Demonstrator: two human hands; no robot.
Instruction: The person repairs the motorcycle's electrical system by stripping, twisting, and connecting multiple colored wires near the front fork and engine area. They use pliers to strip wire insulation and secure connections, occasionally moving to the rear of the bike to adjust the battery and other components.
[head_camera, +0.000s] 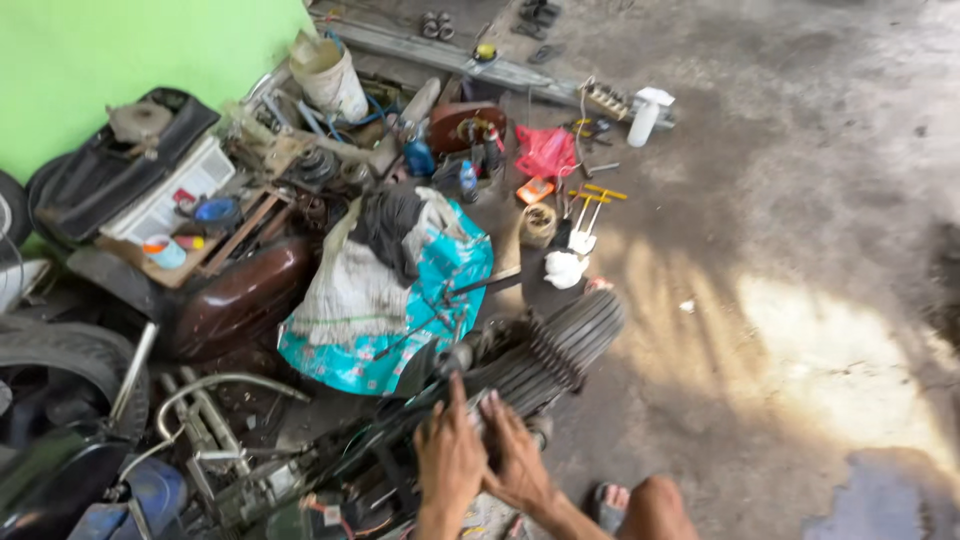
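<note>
A dark, greasy motorcycle engine with a finned cylinder (560, 345) lies on the concrete floor at the lower centre. My left hand (450, 455) rests flat on the engine's casing, one finger stretched up toward a round metal part (455, 357). Touching it on the right, my right hand (517, 462) also lies on the casing, fingers extended toward the fins. Neither hand visibly holds a tool. My sandalled foot (607, 503) and knee (657, 510) show at the bottom edge.
A turquoise cloth with rags (400, 290) lies behind the engine. A brown fuel tank (235, 305), a tyre (60, 355), a seat, a bucket (330, 75), a red bag (545, 152) and small tools crowd the left and the back. A green wall (100, 60) stands at the left.
</note>
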